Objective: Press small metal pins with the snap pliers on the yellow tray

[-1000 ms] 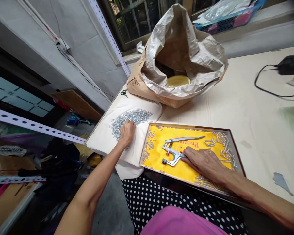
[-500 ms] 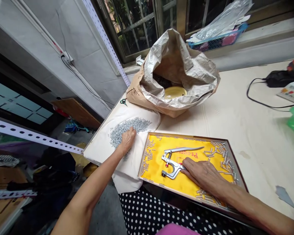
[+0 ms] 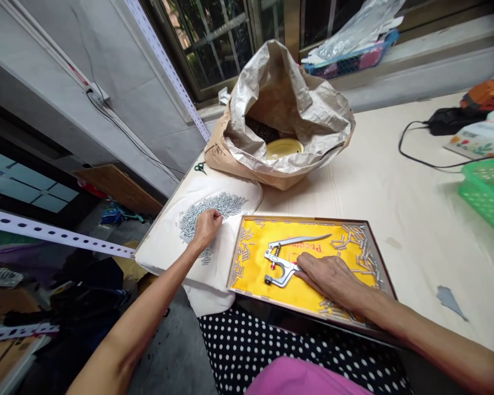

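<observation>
My left hand (image 3: 208,226), its fingers pinched together, is over a pile of small silver screw-like pieces (image 3: 229,204) on a white cloth (image 3: 220,277). What the fingertips hold, if anything, is hidden. My right hand (image 3: 328,277) is closed around the handle of metal snap pliers (image 3: 282,270). The pliers lie over a shallow tray (image 3: 253,277) lined in yellow, their jaws pointing left. Loose metal pieces (image 3: 364,249) of the same sort gather along the tray's edges, and several are partly behind my right hand.
A large open sack (image 3: 247,164) with a yellow bowl (image 3: 285,148) inside stands behind the tray. Small green-handled scissors (image 3: 200,168) lie at the table's left edge. To the right are a green basket (image 3: 488,192), a black cable (image 3: 420,159) and a grey scrap (image 3: 450,300).
The whole view has shifted, so things appear slightly further left and up. My left hand has drawn back a little over the pile. My right hand keeps its grip on the pliers.
</observation>
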`<state>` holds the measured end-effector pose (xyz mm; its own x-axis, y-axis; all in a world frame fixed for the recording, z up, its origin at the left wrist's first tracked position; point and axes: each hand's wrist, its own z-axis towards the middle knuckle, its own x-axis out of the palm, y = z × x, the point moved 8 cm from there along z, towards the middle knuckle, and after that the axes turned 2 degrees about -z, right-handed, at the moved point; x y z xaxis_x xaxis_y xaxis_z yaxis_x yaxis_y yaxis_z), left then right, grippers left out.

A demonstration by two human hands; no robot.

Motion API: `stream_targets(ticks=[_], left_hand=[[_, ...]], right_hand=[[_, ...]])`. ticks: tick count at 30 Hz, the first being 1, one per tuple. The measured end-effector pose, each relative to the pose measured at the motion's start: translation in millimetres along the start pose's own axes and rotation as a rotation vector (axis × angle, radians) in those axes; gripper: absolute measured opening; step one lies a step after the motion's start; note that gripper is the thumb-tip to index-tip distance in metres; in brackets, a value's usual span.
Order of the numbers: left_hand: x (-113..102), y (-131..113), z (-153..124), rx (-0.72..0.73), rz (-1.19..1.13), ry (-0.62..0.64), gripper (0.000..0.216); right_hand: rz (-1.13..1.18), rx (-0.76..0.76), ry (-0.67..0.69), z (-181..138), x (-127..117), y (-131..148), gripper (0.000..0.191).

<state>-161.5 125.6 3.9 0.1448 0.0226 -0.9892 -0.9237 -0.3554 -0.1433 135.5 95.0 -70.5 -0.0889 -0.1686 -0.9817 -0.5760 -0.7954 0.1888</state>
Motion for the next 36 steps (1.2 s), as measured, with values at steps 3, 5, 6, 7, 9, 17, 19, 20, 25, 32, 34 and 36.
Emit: stream_targets(ticks=[3, 5, 6, 7, 9, 17, 19, 20, 25, 32, 34, 36], left_hand=[[12, -26, -39, -0.038, -0.481, 0.106, 0.019], [33, -47, -72, -0.114, -0.778, 0.274, 0.022], [42, -56, -87, -0.163, -0.861, 0.332, 0.024], [49, -63, -99, -0.195, -0.906, 0.365, 0.025], [58, -74, -114, -0.236, -0.942, 0.39, 0.027], [78, -77, -126, -0.364, -0.937, 0.449, 0.027], [82, -76, -129, -0.387, -0.938, 0.462, 0.026], [84, -75, -130, -0.397, -0.941, 0.463, 0.024], [85, -76, -131, -0.428, -0.907, 0.48, 0.02], [78, -85, -125, -0.439, -0.774, 0.583, 0.016], [77, -86, -124, -0.454, -0.744, 0.627, 0.015], [77, -88, -123, -0.476, -0.718, 0.678, 0.017]], right_hand=[[0.033, -0.006, 0.051, 1, -7, 1, 0.024], [0.064, -0.007, 0.068, 2, -11, 1, 0.024], [0.079, -0.006, 0.072, 2, -13, 1, 0.023], [0.089, -0.004, 0.073, 2, -14, 0, 0.023], [0.095, 0.001, 0.079, 1, -13, -1, 0.024], [0.103, -0.049, 0.018, -1, -2, 1, 0.02], [0.097, -0.065, -0.005, -2, 0, 1, 0.018], [0.096, -0.081, -0.022, -3, 1, 1, 0.017], [0.112, -0.153, -0.073, -6, 7, 2, 0.017], [0.135, -0.158, -0.054, -5, 14, 1, 0.014], [0.145, -0.154, -0.045, -5, 14, 1, 0.015], [0.15, -0.144, -0.045, -5, 13, 1, 0.016]])
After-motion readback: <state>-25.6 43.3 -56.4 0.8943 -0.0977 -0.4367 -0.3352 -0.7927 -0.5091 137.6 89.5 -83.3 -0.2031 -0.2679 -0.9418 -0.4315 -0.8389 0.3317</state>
